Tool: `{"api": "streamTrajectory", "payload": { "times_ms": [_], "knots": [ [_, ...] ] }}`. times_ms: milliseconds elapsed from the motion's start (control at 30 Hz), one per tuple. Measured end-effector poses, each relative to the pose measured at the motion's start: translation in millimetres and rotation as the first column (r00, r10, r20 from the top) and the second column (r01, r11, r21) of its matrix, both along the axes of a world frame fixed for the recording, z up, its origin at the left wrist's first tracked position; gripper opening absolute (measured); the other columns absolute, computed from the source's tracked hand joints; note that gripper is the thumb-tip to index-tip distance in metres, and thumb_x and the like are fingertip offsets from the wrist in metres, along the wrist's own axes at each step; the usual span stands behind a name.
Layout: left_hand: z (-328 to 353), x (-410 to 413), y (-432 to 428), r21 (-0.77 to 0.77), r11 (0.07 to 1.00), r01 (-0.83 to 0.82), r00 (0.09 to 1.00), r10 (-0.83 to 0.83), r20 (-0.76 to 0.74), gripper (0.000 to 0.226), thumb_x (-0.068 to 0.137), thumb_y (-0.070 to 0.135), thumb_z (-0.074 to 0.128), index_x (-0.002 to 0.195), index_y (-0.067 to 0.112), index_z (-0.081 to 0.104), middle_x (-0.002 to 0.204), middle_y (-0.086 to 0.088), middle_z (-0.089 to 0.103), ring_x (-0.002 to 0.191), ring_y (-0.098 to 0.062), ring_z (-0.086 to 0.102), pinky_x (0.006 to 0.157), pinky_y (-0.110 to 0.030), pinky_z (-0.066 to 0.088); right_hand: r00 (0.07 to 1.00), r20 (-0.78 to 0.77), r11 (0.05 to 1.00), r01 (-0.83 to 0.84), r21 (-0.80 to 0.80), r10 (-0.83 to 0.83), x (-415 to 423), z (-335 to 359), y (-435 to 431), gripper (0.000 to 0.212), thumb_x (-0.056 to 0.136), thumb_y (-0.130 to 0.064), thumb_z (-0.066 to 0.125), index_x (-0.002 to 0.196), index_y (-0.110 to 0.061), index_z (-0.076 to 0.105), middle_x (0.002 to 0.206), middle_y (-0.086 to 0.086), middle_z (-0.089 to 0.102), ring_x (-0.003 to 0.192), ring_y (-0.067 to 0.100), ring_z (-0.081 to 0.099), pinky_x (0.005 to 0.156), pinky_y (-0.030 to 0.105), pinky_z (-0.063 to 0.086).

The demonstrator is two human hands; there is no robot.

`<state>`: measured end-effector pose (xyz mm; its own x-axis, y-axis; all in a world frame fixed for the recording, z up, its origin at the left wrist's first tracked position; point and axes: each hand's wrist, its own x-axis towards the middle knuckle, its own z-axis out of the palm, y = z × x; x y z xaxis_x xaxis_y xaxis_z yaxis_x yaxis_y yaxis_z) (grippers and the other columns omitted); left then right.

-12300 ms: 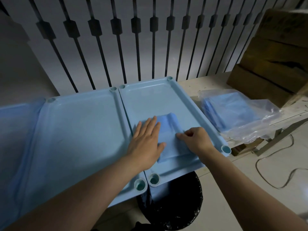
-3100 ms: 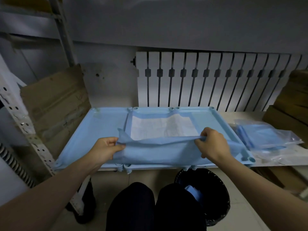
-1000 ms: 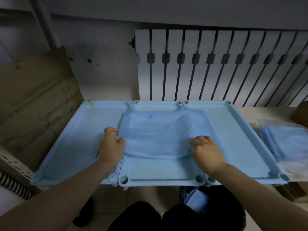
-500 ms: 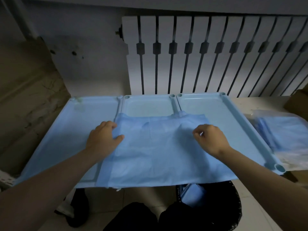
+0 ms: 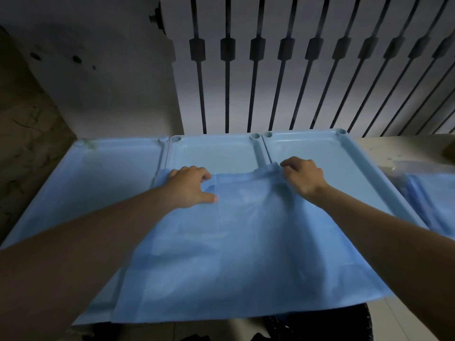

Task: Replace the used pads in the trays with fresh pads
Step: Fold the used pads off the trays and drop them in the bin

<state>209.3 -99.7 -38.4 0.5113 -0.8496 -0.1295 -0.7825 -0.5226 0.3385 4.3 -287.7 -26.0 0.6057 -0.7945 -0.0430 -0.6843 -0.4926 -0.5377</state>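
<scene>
**Pad lies across the middle tray, both far corners in hand**

Pad (image 5: 246,254), blue and thin, is spread over the middle tray (image 5: 214,153) of 3 that sit side by side. Its far edge stops short of the tray's far rim, and its near edge hangs past the near rim. The left hand (image 5: 190,185) has its fingers curled over the pad's far left corner, with the thumb flat on the sheet. The right hand (image 5: 301,177) pinches the far right corner, bunched over the rim shared with the right tray (image 5: 320,151).

The sheet looks light, soft and limp. It creases where it is held and drapes over the rims, so it should slide easily but will fold or skew if pulled from only 1 corner. The 2 far corners look like the best place to hold it, keeping the edge taut between them.

The near rims of the trays are covered by the pad and the forearms. The left tray (image 5: 110,173) may be lined, but the dim light leaves that unclear. A bag of pads (image 5: 433,193) is cut off at the right edge, and a dark bin (image 5: 320,326) below shows only in part.
</scene>
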Motion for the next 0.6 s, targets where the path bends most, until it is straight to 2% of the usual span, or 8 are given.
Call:
{"api": "streamTrajectory", "payload": {
  "times_ms": [100,200,300,367,467,600],
  "knots": [
    [1.9,5.3,-6.4,0.081,0.997,0.001,1.0,-0.002,0.01,0.061,0.066,0.062,0.076,0.112,0.027,0.056,0.115,0.008,0.057,0.115,-0.015,0.05,0.1,-0.032,0.028,1.0,-0.021,1.0,0.009,-0.014,-0.009,1.7,1.7,-4.4,0.029,0.095,-0.037,0.045,0.106,-0.021,0.068,0.103,0.006,0.067,0.106,0.027,0.051,0.104,0.039,0.032],
    [7.6,7.2,-7.9,0.148,0.989,-0.003,1.0,0.005,-0.014,0.055,0.063,0.06,0.08,0.099,0.023,0.059,0.101,0.007,0.058,0.101,-0.016,0.053,0.093,-0.031,0.035,1.0,0.022,0.999,0.013,-0.03,-0.013,-0.7,2.8,-7.4,0.025,0.089,-0.035,0.054,0.082,-0.015,0.067,0.075,0.001,0.064,0.086,0.025,0.054,0.096,0.037,0.037],
    [10.7,11.8,-8.0,0.124,0.992,-0.003,0.991,0.02,-0.135,0.044,0.06,0.047,0.087,0.075,0.019,0.056,0.075,0.004,0.054,0.073,-0.017,0.052,0.066,-0.027,0.04,0.989,0.148,0.999,0.033,-0.017,-0.031,-5.2,3.2,-8.4,0.017,0.082,-0.024,0.058,0.07,-0.013,0.063,0.061,-0.001,0.057,0.081,0.026,0.053,0.088,0.04,0.044],
    [14.5,14.3,-7.7,0.113,0.993,-0.019,0.98,0.041,-0.194,0.045,0.059,0.046,0.088,0.074,0.016,0.057,0.072,0.003,0.054,0.066,-0.015,0.051,0.061,-0.026,0.04,0.979,0.203,0.999,0.035,-0.009,-0.033,-7.6,4.4,-8.1,0.015,0.082,-0.021,0.06,0.067,-0.017,0.06,0.064,-0.001,0.058,0.086,0.029,0.055,0.088,0.042,0.047],
    [22.0,17.9,-4.8,0.136,0.989,-0.055,0.964,0.088,-0.252,0.049,0.058,0.049,0.087,0.085,0.014,0.066,0.08,0.001,0.066,0.071,-0.014,0.061,0.067,-0.028,0.05,0.977,0.211,1.0,0.02,0.006,-0.021,-9.0,3.5,-7.5,0.011,0.082,-0.02,0.061,0.071,-0.021,0.06,0.076,-0.002,0.063,0.095,0.031,0.056,0.089,0.045,0.05],
    [28.0,25.1,-1.4,0.15,0.987,-0.057,0.962,0.095,-0.257,0.036,0.063,0.042,0.086,0.066,0.012,0.068,0.06,0.005,0.06,0.056,-0.011,0.054,0.054,-0.021,0.042,0.979,0.203,0.999,-0.016,-0.036,0.023,-10.8,-3.8,-7.9,0.005,0.083,-0.016,0.061,0.082,-0.021,0.061,0.085,-0.004,0.065,0.095,0.027,0.059,0.093,0.046,0.048]
  ]
}}
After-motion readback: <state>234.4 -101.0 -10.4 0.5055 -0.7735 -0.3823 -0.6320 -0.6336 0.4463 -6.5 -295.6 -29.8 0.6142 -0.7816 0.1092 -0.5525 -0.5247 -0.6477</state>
